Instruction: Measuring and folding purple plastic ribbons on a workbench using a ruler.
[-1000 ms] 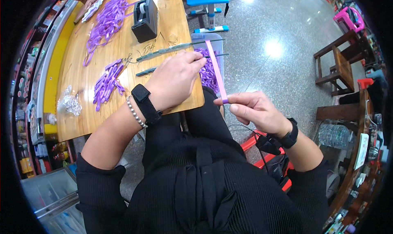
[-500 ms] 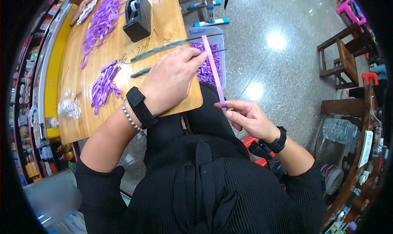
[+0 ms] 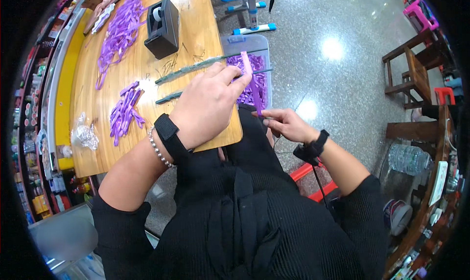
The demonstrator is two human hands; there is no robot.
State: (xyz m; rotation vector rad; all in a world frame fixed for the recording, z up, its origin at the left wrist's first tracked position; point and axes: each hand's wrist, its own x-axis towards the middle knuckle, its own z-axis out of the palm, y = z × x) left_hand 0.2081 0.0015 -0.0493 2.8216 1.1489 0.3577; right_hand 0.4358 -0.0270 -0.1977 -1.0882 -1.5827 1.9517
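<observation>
A strip of purple ribbon [image 3: 254, 91] stretches between my two hands beyond the table's right edge. My left hand [image 3: 209, 100] rests over the table corner, thumb and forefinger pinching the ribbon near its upper end. Below it, the fingertips of my right hand [image 3: 289, 125] close on the ribbon's lower end. Beneath my left hand a dark green rod [image 3: 169, 98] lies on the table, its tip sticking out past the ribbon. A second green rod [image 3: 191, 70], wrapped in something clear, lies parallel beyond it. Under the ribbon stands a clear plastic bin [image 3: 267, 59] of purple ribbon pieces.
On the wooden table [image 3: 196, 25] are a black tape dispenser [image 3: 163, 29], a heap of long purple ribbons [image 3: 120, 30], a bundle of short ribbon pieces [image 3: 126, 114] and crumpled clear plastic [image 3: 85, 133]. Shelves line the left. A wooden chair [image 3: 413, 74] stands at right.
My right hand has moved up and left with the ribbon's lower end. The ribbon has turned, its lower part now darker. My left hand keeps its pinch.
</observation>
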